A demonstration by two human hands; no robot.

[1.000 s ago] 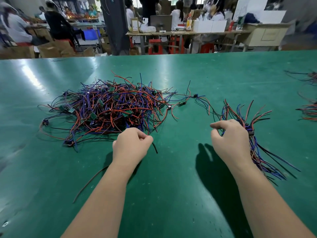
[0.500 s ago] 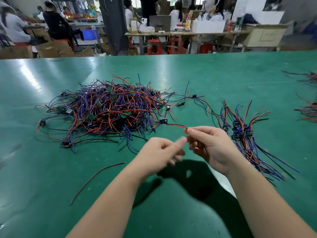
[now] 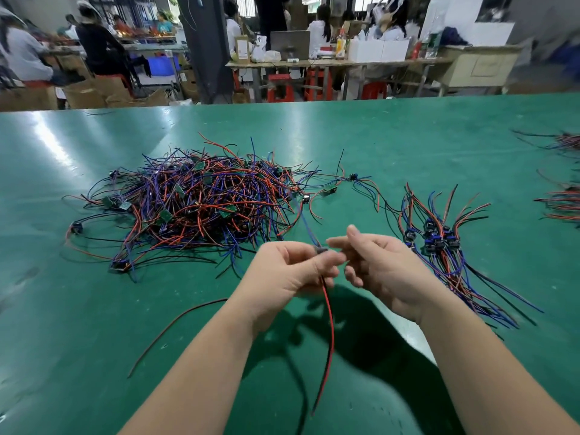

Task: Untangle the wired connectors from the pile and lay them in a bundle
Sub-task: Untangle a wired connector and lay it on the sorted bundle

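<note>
1. Left hand (image 3: 288, 273) pinches small dark wired connector (image 3: 320, 250) above green counter (image 3: 94, 309); its red and black wires (image 3: 328, 324) hang down.
2. Right hand (image 3: 384, 271) fingertips at connector, blurred; cannot tell if pinching.
3. Tangled red-blue-black wire pile (image 3: 204, 202) far left; laid-out connector bundle (image 3: 439, 246) right.

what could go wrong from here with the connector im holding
1. The blue wire rising from the connector in the left hand runs back into the pile. Pulling it may drag other pieces along or tighten a knot.
2. The hanging red wire could catch on the bundle and disturb it when laid down.
</note>
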